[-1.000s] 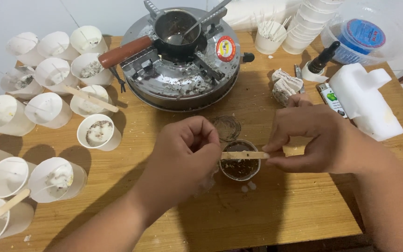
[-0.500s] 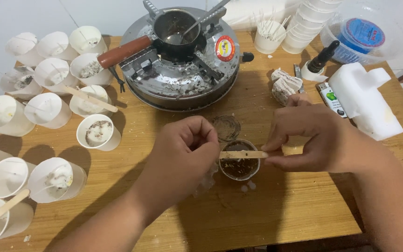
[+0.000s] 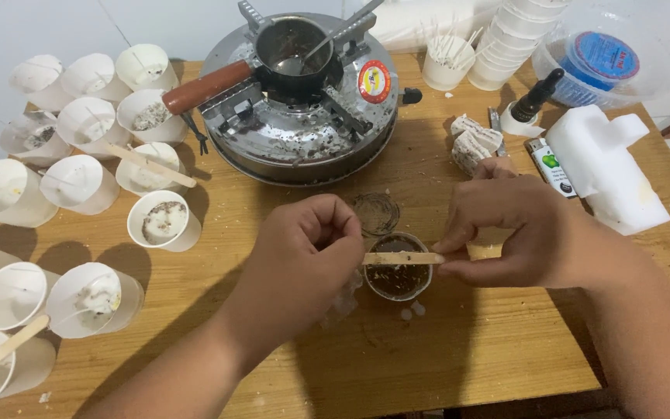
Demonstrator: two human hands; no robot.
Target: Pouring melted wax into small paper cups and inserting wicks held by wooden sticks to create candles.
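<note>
Both hands pinch a flat wooden stick laid across the rim of a small glass cup of dark wax near the worktop's centre. The left hand grips its 9 o'clock end, the right hand its 3 o'clock end. At 12 o'clock stands a metal stove; white paper cups crowd 9 o'clock

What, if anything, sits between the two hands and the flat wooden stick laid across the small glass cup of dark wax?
Nothing visible does. The left hand and right hand each pinch an end of the flat wooden stick, which lies across the rim of the small glass cup of dark wax.
</note>
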